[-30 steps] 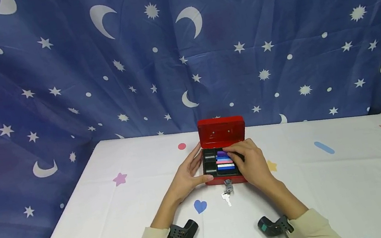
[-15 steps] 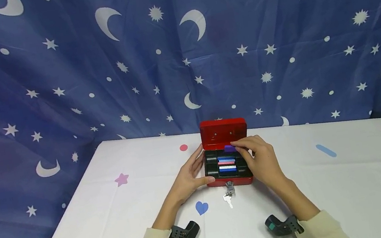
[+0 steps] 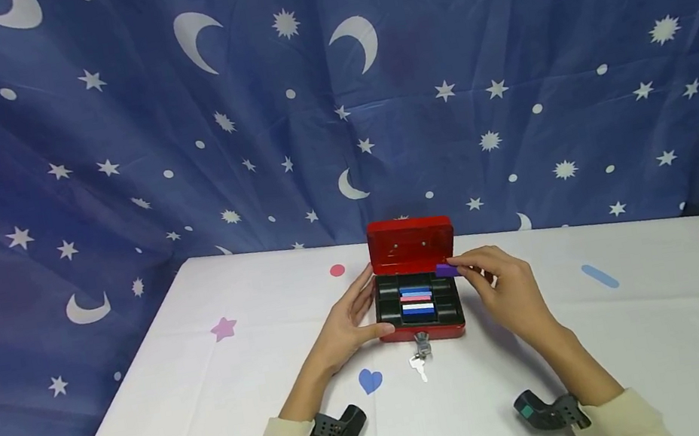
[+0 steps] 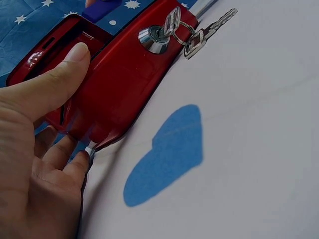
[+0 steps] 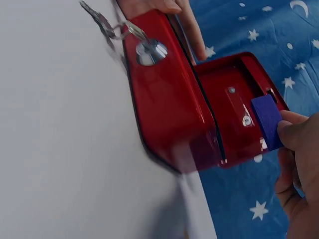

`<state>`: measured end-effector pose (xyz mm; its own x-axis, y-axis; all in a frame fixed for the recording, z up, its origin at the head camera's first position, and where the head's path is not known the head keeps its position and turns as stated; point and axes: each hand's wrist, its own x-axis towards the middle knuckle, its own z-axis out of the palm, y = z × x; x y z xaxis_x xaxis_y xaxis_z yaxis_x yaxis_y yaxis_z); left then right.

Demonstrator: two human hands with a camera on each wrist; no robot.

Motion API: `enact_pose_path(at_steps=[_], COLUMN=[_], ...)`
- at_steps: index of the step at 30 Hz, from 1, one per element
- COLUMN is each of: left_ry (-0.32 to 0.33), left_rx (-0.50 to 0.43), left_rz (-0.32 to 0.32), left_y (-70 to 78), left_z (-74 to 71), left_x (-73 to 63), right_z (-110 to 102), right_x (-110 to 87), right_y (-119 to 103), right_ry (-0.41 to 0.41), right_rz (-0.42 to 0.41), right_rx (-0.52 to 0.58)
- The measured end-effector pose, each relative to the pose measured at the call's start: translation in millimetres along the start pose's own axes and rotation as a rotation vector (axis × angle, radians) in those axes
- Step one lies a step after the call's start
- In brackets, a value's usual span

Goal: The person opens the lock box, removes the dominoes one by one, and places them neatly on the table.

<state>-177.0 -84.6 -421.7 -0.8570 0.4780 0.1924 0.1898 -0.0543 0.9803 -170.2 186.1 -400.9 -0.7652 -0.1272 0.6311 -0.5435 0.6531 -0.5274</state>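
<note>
A small red cash box [image 3: 442, 332] stands on the table with its lid [image 3: 410, 246] raised. My left hand [image 3: 342, 326] holds its left side, thumb on the front corner and fingers along the side wall. In the right wrist view, a flat purple block [image 5: 267, 122] is pinched between the thumb and fingers of my right hand [image 3: 505, 289], held above the box's back right corner. Several thin blue, white and pink blocks [image 3: 416, 299] lie stacked in the middle compartment of the black tray [image 3: 390, 308]. Keys [image 4: 199, 42] hang from the front lock [image 4: 153, 40].
A white tablecloth [image 3: 268, 398] printed with coloured shapes covers the table. Behind it hangs a blue cloth [image 3: 282, 137] with moons and stars. Black wrist cameras sit on the left wrist [image 3: 337, 426] and the right wrist [image 3: 552, 411].
My right hand has lifted the purple block out of the middle compartment and carried it to the right. My left hand has stayed on the box.
</note>
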Motion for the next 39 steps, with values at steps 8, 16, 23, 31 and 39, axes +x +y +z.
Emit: enact_pose_path(at_steps=[8,16,23,31,39], left_ry=[0.004,-0.005,-0.002,0.000,-0.006], left_rx=[0.027,0.072,0.101,0.100,0.091], left_rz=[-0.011,0.021,0.042,0.026,-0.019], left_y=[0.8,3.5,3.6,4.0,5.2], left_z=[-0.1,0.9,2.5,3.5,3.7], left_x=[-1.0,-0.6,0.3,1.7,1.8], right_z=[-17.2,-25.8,-24.8,-23.3,-23.5], right_x=[-2.8,-6.5,-11.3,-15.4,-19.2], right_y=[15.7,28.7,36.8,43.4,47.4], right_ry=[-0.004,-0.029,-0.067,-0.146,-0.198], right_rz=[0.068,0.100,0.121,0.188,0.244], right_rx=[-0.028,-0.034,-0.030,-0.029,-0.055])
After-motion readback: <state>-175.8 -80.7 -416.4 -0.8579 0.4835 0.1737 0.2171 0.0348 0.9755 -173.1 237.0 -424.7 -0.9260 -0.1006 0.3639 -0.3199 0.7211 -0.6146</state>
